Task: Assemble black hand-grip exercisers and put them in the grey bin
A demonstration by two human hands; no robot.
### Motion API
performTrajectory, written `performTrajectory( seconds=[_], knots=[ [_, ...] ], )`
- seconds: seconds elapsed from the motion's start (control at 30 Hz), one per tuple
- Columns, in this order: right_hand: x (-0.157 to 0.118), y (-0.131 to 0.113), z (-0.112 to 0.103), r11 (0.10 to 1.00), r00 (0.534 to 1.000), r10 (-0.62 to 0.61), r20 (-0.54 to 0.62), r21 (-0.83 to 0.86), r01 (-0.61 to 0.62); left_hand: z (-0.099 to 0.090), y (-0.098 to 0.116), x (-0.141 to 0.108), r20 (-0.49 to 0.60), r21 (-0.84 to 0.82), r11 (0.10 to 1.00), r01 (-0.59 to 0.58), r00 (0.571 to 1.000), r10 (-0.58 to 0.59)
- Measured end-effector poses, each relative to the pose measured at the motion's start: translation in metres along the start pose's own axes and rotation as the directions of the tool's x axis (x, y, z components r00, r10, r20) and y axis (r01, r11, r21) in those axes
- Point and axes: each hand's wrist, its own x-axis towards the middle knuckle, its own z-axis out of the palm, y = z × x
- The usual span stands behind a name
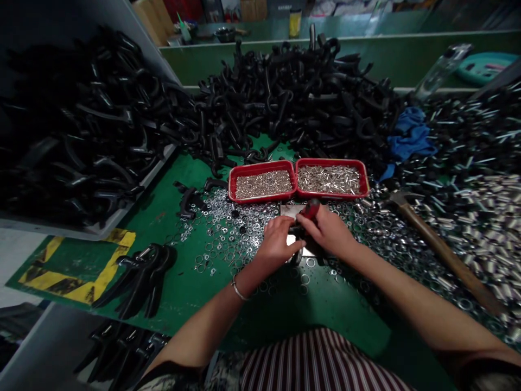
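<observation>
Both hands are held closed at the near middle of the green desk mat (285, 309). A small dark part (296, 232), partly hidden, is gripped between the left hand (279, 241) and the right hand (325, 231), and a red-handled tool (311, 209) is touched by the right fingers (309, 218). A pale metal plate (292, 212) is seen beneath. Steel washers (228, 228) are strewn around them. Beyond, a red divided tray (260, 168) of small silver pins (329, 179) is placed; a wooden-handled hammer (439, 247) is laid at right, and black forged hooks (285, 92) are heaped along the far edge.

Two red trays (296, 178), one hammer (442, 248)
</observation>
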Motion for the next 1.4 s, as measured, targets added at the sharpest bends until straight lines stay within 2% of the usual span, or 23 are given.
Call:
performTrajectory(
  seconds=[0.1,0.17,0.3,0.4,0.5,0.67,0.73,0.83,0.9,0.97,1.07,1.13,1.3,1.4],
  knots=[
    [0.006,-0.009,-0.013,0.980,0.996,-0.031,0.088,0.198,0.012,-0.002,0.005,0.000,0.008,0.044,0.999,0.021,1.000,-0.022],
    [0.001,-0.014,-0.023,0.931,0.997,-0.011,0.075,0.365,-0.018,-0.004,0.008,0.001,0.019,0.070,0.997,0.016,1.000,-0.018],
    [-0.016,-0.006,-0.024,0.749,0.983,0.181,-0.038,0.652,-0.113,-0.008,0.009,0.003,0.040,0.074,0.997,0.019,0.999,-0.022],
    [-0.022,0.014,-0.009,0.681,0.957,0.283,-0.061,0.715,-0.156,-0.007,0.006,0.004,0.056,0.037,0.999,0.038,0.998,-0.040],
    [-0.024,0.027,0.003,0.692,0.949,0.307,-0.076,0.702,-0.168,-0.005,0.003,0.005,0.047,0.022,0.999,0.034,0.998,-0.035],
    [-0.023,0.023,0.004,0.729,0.951,0.293,-0.096,0.666,-0.157,-0.006,0.006,0.004,0.050,0.014,0.999,0.046,0.998,-0.047],
    [-0.024,0.020,0.002,0.786,0.960,0.259,-0.104,0.600,-0.147,-0.007,0.007,0.004,0.050,0.015,0.999,0.046,0.998,-0.047],
    [-0.026,0.017,-0.001,0.902,0.969,0.195,-0.152,0.417,-0.116,-0.008,0.008,0.004,0.051,0.017,0.999,0.046,0.998,-0.047],
    [-0.027,0.017,-0.001,0.942,0.970,0.160,-0.182,0.322,-0.095,-0.008,0.007,0.003,0.056,0.019,0.999,0.051,0.997,-0.052],
    [-0.027,0.017,-0.001,0.949,0.969,0.155,-0.192,0.303,-0.091,-0.008,0.007,0.003,0.054,0.024,0.998,0.050,0.997,-0.052],
    [-0.029,0.019,0.002,0.913,0.959,0.204,-0.197,0.391,-0.114,-0.007,0.006,0.002,0.047,0.031,0.998,0.047,0.998,-0.049],
    [-0.030,0.019,0.004,0.916,0.953,0.217,-0.212,0.381,-0.124,-0.006,0.005,0.002,0.046,0.031,0.998,0.046,0.998,-0.047],
    [-0.024,0.016,0.006,0.998,0.973,0.068,-0.219,0.022,-0.065,-0.004,0.003,0.002,0.037,0.037,0.999,0.013,0.999,-0.014],
    [-0.010,0.013,0.003,0.999,0.991,0.044,-0.123,0.000,-0.044,-0.003,0.006,0.001,0.033,0.070,0.997,0.016,0.999,-0.018]
  ],
)
